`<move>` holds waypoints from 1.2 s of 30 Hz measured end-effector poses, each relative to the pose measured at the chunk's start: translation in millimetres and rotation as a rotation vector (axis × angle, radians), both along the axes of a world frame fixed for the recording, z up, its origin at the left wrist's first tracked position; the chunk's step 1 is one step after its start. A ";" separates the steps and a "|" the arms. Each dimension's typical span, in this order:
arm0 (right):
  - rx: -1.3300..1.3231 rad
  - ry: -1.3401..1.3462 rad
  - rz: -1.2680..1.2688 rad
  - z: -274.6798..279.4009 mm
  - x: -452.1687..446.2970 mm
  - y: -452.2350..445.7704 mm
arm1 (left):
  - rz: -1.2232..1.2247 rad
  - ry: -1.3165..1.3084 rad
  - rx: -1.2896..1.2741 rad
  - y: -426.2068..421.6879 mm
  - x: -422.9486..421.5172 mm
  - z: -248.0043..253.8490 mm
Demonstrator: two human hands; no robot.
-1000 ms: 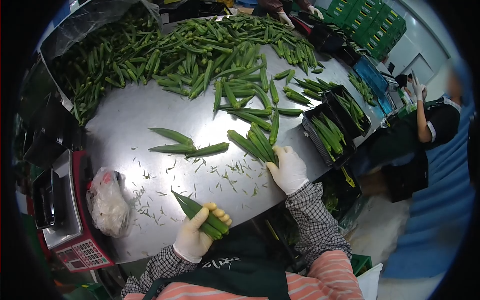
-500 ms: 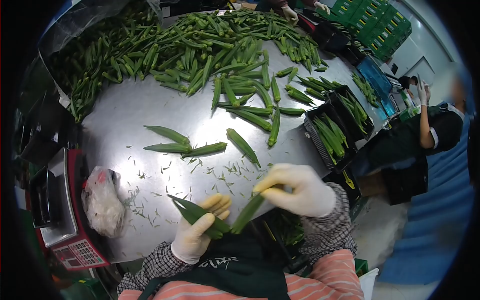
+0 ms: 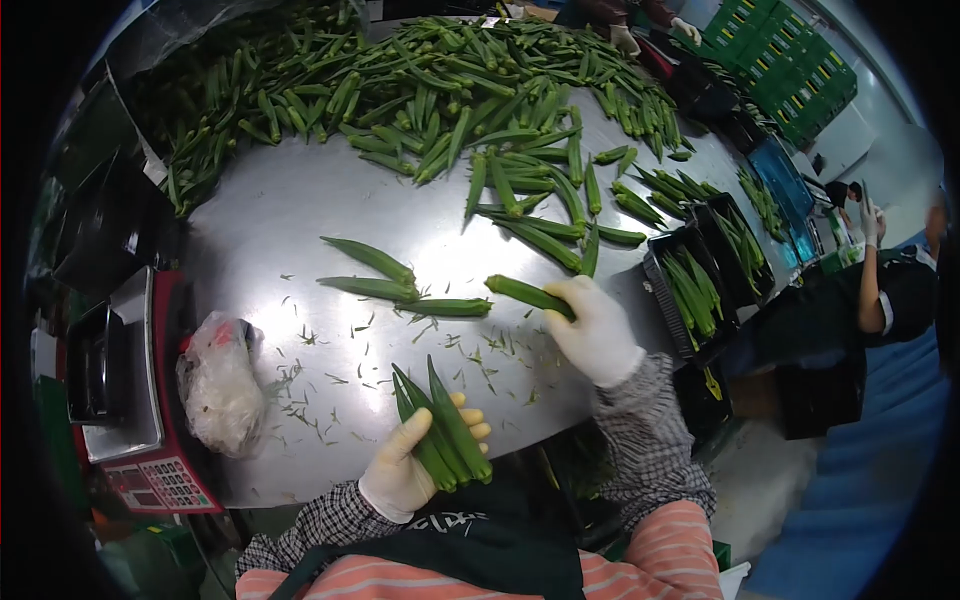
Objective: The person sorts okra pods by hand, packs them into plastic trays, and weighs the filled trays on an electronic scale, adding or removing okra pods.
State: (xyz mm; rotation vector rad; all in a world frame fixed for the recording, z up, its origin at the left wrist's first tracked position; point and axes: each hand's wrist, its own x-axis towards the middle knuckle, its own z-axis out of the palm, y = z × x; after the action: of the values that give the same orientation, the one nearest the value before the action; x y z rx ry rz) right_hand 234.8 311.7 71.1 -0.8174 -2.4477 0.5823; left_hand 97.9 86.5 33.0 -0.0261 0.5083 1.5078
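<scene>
Gloved in white, my left hand (image 3: 405, 462) holds several okra pods (image 3: 445, 440) side by side near the table's front edge, tips pointing away from me. My right hand (image 3: 597, 330), also gloved, has its fingers closed on the tip end of a single okra pod (image 3: 528, 294) at the table surface. Three loose pods (image 3: 370, 288) lie just left of that one. Small green scraps (image 3: 310, 400) are scattered between the hands and a plastic bag.
Heaped okra (image 3: 420, 75) covers the metal table's (image 3: 260, 220) far side. Black trays of okra (image 3: 690, 290) stand at right, a red scale (image 3: 165, 480) and plastic bag (image 3: 220, 385) at left. Another person (image 3: 880, 290) stands at right; a co-worker's gloved hands (image 3: 625, 40) show at the top.
The pod my right hand carried is now in my left hand with the others. My right hand has moved forward onto a pod on the table. The whole view has shifted slightly.
</scene>
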 end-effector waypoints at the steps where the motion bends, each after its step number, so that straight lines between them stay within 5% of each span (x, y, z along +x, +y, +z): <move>1: -0.119 0.024 0.118 20.6 4.6 -3.8 | 0.009 -0.019 0.015 0.1 -0.3 1.0; 4: -0.047 -0.119 0.563 47.5 -1.1 -23.5 | -0.046 -0.082 0.095 3.4 1.6 1.8; 6: -0.034 -0.094 0.646 45.3 -23.1 -51.8 | -0.189 -0.123 0.193 4.5 2.4 -3.2; 10: 0.023 0.013 0.316 23.2 -55.6 -36.0 | -0.121 -0.039 0.040 -5.6 -1.5 3.7; 13: 0.233 -0.464 0.216 -17.6 -70.9 -11.2 | 0.015 -0.043 0.070 -14.3 -8.3 4.8; 16: 0.068 -0.189 0.130 -2.8 -49.3 -14.3 | 0.120 -0.004 0.095 -15.7 -14.6 3.8; 23: -0.228 -0.175 0.691 49.9 -54.8 -80.8 | 0.217 -0.092 0.025 -8.4 -17.5 -8.5; 28: 0.299 -0.086 0.375 6.5 -128.4 -36.1 | 0.253 -0.141 0.077 -25.7 -25.0 -4.5; 31: 0.269 -0.420 0.391 -17.0 -160.9 -23.5 | 0.267 -0.089 0.050 -33.3 -27.6 1.3; 34: -0.102 -0.347 0.304 -11.2 -169.2 -8.6 | 0.293 -0.091 0.040 -36.7 -30.6 1.7; 36: -0.697 -0.108 0.298 -6.1 -155.8 1.1 | 0.302 -0.096 0.056 -36.7 -32.7 2.3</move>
State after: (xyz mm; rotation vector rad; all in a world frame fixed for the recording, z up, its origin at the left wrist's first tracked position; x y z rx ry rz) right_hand 79.0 312.8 65.0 -0.7389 -2.4884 1.5945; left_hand 65.3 49.9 35.2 -0.1363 0.3969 1.8060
